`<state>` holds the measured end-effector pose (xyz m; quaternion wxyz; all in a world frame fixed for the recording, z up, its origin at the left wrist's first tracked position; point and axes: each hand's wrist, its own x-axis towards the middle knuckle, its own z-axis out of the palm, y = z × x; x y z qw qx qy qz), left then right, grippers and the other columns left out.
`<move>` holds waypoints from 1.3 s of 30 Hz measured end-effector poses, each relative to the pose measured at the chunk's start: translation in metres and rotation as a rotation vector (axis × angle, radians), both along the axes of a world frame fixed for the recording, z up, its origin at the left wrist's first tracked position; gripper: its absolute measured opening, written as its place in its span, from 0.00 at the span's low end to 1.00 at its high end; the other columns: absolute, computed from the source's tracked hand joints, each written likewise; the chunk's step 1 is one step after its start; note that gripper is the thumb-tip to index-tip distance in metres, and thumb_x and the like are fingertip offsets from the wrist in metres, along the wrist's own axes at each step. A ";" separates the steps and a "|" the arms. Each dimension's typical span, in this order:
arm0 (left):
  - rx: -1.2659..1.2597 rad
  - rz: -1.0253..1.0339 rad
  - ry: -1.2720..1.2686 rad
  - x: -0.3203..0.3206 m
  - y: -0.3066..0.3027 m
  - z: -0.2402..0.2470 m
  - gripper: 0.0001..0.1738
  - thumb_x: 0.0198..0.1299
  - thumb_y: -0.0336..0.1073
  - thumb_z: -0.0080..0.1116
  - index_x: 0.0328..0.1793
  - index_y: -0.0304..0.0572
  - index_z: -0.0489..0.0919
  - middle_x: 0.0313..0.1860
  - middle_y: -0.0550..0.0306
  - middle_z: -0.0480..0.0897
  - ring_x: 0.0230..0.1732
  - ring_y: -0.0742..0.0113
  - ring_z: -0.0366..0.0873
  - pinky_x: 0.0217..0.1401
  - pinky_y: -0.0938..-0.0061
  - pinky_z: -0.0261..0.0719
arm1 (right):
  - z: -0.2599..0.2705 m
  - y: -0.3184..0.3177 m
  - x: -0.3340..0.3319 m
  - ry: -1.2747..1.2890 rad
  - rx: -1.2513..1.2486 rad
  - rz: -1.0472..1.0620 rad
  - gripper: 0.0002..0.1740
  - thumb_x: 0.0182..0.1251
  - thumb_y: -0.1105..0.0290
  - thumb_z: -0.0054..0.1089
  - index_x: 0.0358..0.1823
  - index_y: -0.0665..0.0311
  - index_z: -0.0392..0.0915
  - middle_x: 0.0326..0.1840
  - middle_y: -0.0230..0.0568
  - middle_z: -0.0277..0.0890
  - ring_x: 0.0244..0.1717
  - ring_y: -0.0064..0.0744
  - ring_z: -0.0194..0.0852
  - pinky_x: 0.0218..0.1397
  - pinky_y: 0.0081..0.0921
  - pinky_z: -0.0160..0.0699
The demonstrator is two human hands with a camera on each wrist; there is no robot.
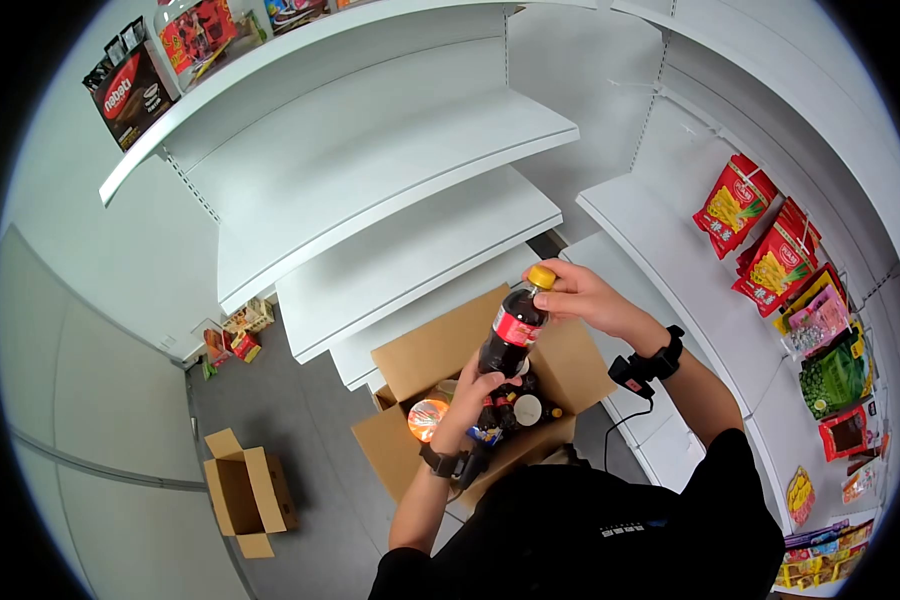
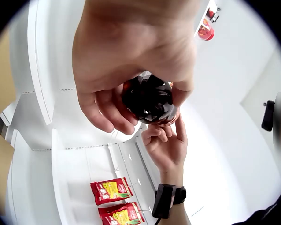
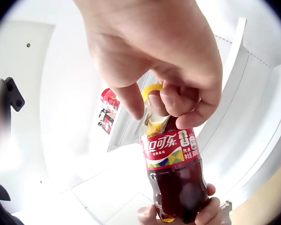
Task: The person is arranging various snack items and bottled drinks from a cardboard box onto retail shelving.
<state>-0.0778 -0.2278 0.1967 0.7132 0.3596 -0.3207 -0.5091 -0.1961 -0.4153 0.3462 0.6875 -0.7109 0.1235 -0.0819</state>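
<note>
A cola bottle (image 1: 515, 328) with a yellow cap and red label is held tilted above an open cardboard box (image 1: 440, 345). My left hand (image 1: 467, 398) grips its lower part, fingers and thumb wrapped round the base in the left wrist view. At the top, my right hand (image 1: 585, 298) pinches the neck just under the cap (image 3: 151, 90), with the label (image 3: 171, 149) showing below the fingers. Inside the box lie several dark bottles (image 1: 505, 412), an orange-lidded tub (image 1: 427, 420) and a white-topped container (image 1: 527, 409).
White shelves (image 1: 400, 190) rise ahead of the box. Red snack bags (image 1: 735, 205) hang along the right-hand shelving, with other packets nearer me. A second open carton (image 1: 248, 490) stands on the floor at left. Packaged goods (image 1: 195, 40) sit on the top shelf.
</note>
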 end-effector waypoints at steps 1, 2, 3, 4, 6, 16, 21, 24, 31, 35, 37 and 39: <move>-0.018 -0.034 0.041 0.003 -0.001 0.001 0.33 0.56 0.37 0.55 0.68 0.34 0.61 0.51 0.51 0.76 0.49 0.63 0.77 0.54 0.70 0.77 | 0.002 0.001 0.002 -0.028 -0.013 -0.008 0.21 0.67 0.64 0.59 0.57 0.66 0.70 0.32 0.27 0.70 0.27 0.14 0.62 0.34 0.15 0.66; -0.009 0.004 0.012 0.002 -0.003 0.002 0.35 0.53 0.43 0.54 0.66 0.35 0.62 0.48 0.51 0.77 0.44 0.63 0.77 0.51 0.70 0.77 | 0.001 0.000 0.004 -0.052 -0.011 0.007 0.21 0.67 0.65 0.58 0.58 0.66 0.69 0.31 0.26 0.70 0.28 0.15 0.63 0.34 0.16 0.65; -0.003 0.005 0.004 0.005 -0.005 0.003 0.34 0.53 0.44 0.54 0.65 0.35 0.63 0.47 0.51 0.77 0.43 0.63 0.77 0.50 0.70 0.76 | 0.000 -0.002 0.007 -0.077 -0.013 0.024 0.22 0.67 0.65 0.58 0.59 0.66 0.68 0.30 0.26 0.70 0.29 0.15 0.65 0.35 0.17 0.65; 0.000 0.008 -0.004 0.009 -0.007 0.005 0.34 0.53 0.44 0.54 0.64 0.35 0.63 0.46 0.51 0.76 0.43 0.64 0.77 0.49 0.70 0.76 | -0.001 -0.006 0.010 -0.104 -0.017 0.042 0.22 0.68 0.66 0.57 0.59 0.67 0.68 0.30 0.25 0.69 0.30 0.16 0.66 0.36 0.17 0.65; -0.028 0.026 0.016 0.010 -0.013 0.013 0.33 0.52 0.47 0.55 0.61 0.36 0.65 0.44 0.52 0.76 0.42 0.65 0.76 0.48 0.71 0.74 | -0.002 -0.011 0.013 -0.070 -0.157 0.022 0.22 0.68 0.66 0.57 0.60 0.67 0.67 0.31 0.27 0.71 0.30 0.16 0.66 0.37 0.17 0.66; -0.078 0.097 0.073 0.011 -0.066 0.043 0.37 0.49 0.50 0.58 0.62 0.36 0.64 0.46 0.53 0.74 0.43 0.64 0.74 0.52 0.67 0.73 | -0.004 -0.019 0.021 -0.268 -0.298 -0.036 0.47 0.61 0.66 0.66 0.75 0.61 0.43 0.59 0.45 0.71 0.54 0.30 0.73 0.55 0.30 0.72; -0.095 0.131 0.053 0.010 -0.085 0.070 0.36 0.48 0.54 0.60 0.58 0.39 0.69 0.45 0.56 0.76 0.42 0.64 0.75 0.50 0.69 0.73 | 0.009 -0.028 0.021 -0.223 -0.105 -0.016 0.49 0.62 0.74 0.63 0.76 0.61 0.36 0.66 0.46 0.63 0.63 0.32 0.67 0.61 0.31 0.70; -0.122 0.119 0.019 0.015 -0.094 0.075 0.36 0.50 0.54 0.59 0.59 0.39 0.68 0.46 0.56 0.76 0.43 0.65 0.75 0.50 0.69 0.72 | 0.008 -0.033 0.026 -0.320 -0.062 -0.041 0.46 0.62 0.74 0.64 0.74 0.65 0.41 0.64 0.46 0.65 0.61 0.31 0.68 0.60 0.30 0.72; -0.137 0.135 -0.046 0.029 -0.102 0.086 0.37 0.52 0.49 0.57 0.65 0.36 0.64 0.53 0.53 0.74 0.48 0.65 0.75 0.53 0.68 0.74 | 0.011 -0.046 0.045 -0.332 -0.059 0.034 0.37 0.60 0.70 0.67 0.66 0.69 0.55 0.60 0.44 0.67 0.56 0.29 0.70 0.55 0.29 0.76; -0.098 0.191 -0.202 0.034 -0.085 0.096 0.30 0.59 0.50 0.55 0.61 0.38 0.66 0.49 0.53 0.75 0.46 0.65 0.74 0.54 0.68 0.71 | 0.043 -0.053 0.063 -0.408 -0.292 0.055 0.34 0.58 0.67 0.69 0.62 0.69 0.60 0.55 0.42 0.71 0.52 0.28 0.72 0.55 0.27 0.76; -0.100 0.245 -0.184 0.040 -0.068 0.089 0.29 0.65 0.47 0.52 0.67 0.39 0.64 0.52 0.51 0.75 0.47 0.65 0.74 0.56 0.68 0.70 | 0.077 -0.059 0.073 -0.386 -0.267 0.063 0.34 0.57 0.65 0.70 0.60 0.69 0.62 0.50 0.41 0.73 0.50 0.28 0.74 0.49 0.26 0.78; -0.092 0.293 -0.186 0.043 -0.052 0.083 0.30 0.66 0.46 0.50 0.70 0.39 0.62 0.54 0.51 0.74 0.47 0.65 0.74 0.56 0.68 0.70 | 0.116 -0.073 0.089 -0.364 -0.231 0.039 0.33 0.57 0.65 0.70 0.59 0.69 0.64 0.50 0.42 0.73 0.46 0.26 0.75 0.43 0.25 0.79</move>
